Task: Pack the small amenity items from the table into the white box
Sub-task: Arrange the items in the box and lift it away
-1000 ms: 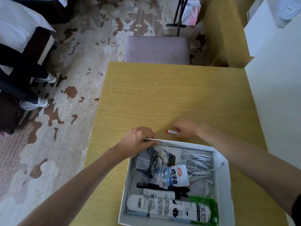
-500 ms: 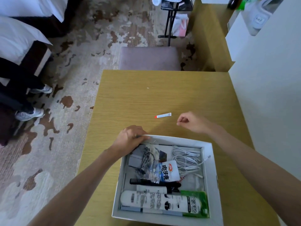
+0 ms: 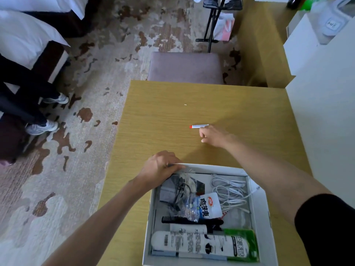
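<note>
The white box (image 3: 258, 208) rim is gripped by the left hand (image 3: 161, 167); the right hand (image 3: 215, 136), loosely curled and empty, is beside the small tube (image 3: 198, 126), its fingertips hidden.

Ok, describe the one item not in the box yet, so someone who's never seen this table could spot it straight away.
On the yellow wooden table, look beyond the far edge of the white box. Just past the right hand fingertips lies a small white tube with a red cap, lying flat. It is the only loose item on the bare tabletop.

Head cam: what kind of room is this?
Probably a hotel room: bed with white linen on patterned carpet, a folding luggage rack, and a wooden desk with an upholstered stool.
</note>
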A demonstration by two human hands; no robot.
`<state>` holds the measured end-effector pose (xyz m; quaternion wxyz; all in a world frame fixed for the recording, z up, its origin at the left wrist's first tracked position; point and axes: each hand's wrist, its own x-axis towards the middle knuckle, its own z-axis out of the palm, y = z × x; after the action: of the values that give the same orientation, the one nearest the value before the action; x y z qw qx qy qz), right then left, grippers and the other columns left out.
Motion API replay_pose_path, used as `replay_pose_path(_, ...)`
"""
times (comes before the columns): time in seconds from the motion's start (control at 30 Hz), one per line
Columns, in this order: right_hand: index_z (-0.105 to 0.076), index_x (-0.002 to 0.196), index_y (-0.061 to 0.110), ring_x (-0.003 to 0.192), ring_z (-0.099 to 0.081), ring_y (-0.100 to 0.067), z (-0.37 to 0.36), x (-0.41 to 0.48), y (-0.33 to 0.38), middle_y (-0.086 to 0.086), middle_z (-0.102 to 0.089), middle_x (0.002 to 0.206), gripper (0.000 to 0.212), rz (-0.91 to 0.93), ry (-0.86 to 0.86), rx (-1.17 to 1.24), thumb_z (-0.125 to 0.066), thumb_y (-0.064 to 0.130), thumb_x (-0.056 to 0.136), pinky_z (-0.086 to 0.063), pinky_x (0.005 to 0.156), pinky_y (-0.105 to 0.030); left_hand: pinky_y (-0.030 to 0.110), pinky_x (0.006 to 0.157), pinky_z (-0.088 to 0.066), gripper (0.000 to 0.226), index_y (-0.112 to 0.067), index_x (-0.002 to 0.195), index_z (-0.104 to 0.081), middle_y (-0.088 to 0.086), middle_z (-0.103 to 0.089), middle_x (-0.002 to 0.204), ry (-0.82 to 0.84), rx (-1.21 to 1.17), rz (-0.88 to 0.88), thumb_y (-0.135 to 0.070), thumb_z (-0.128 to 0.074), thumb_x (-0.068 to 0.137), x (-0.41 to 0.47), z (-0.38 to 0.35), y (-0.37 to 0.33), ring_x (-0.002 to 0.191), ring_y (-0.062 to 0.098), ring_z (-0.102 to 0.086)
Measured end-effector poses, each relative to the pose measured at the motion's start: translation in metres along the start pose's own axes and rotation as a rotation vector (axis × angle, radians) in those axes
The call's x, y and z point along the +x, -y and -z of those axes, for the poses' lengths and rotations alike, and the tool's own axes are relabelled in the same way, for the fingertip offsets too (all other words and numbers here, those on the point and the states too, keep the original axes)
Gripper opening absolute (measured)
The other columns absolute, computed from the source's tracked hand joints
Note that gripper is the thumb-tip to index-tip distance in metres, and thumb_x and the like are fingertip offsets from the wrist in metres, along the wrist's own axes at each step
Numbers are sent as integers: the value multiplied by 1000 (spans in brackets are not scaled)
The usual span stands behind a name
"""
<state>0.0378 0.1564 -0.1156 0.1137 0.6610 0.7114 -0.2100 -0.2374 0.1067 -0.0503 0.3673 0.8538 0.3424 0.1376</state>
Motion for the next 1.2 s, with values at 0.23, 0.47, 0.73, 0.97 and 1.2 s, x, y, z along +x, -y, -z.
replay_pose_path(0.23,-53,122,15,98,-52,-27,-3,5,-5,-10,-48,123,37,-8,-202,86,-61,27,88,-45,78,-38,36,68,-50,24,-13,89,-75,-2,-68,80,-12,11,-12,-34,-64,87,2,0,3,78,16,-60)
replay_pose_path(0.47,-53,100,10,87,-60,-29,0,-16,-7,-12,-63,104,22,-97,-43,94,-49,31,96,-45,69,-36,35,70,-51,15,-16,89,-74,-6,-68,82,-7,20,-26,-28,-66,87,4,-3,9,79,12,-59)
replay_pose_path(0.73,-56,98,28,67,-55,-10,49,-147,7,11,-61,82,14,128,-351,703,-54,41,94,-43,55,-23,25,63,-49,19,-19,90,-75,-8,-70,85,-94,106,-24,-35,-65,87,16,-4,-3,77,9,-63)
replay_pose_path(0.97,-63,98,20,71,-50,-1,19,-192,42,13,-63,87,15,186,-276,289,-54,31,94,-38,59,-20,3,62,-39,10,-25,83,-75,-23,-64,77,-118,15,74,-34,-71,80,42,-5,-1,71,-6,-60)
replay_pose_path(1.2,-64,102,21,85,-50,-11,4,-182,53,8,-64,92,19,240,-288,52,-51,31,95,-43,74,-29,7,55,-44,15,-30,83,-74,-23,-65,79,-164,32,206,-43,-70,79,40,2,1,73,-5,-61)
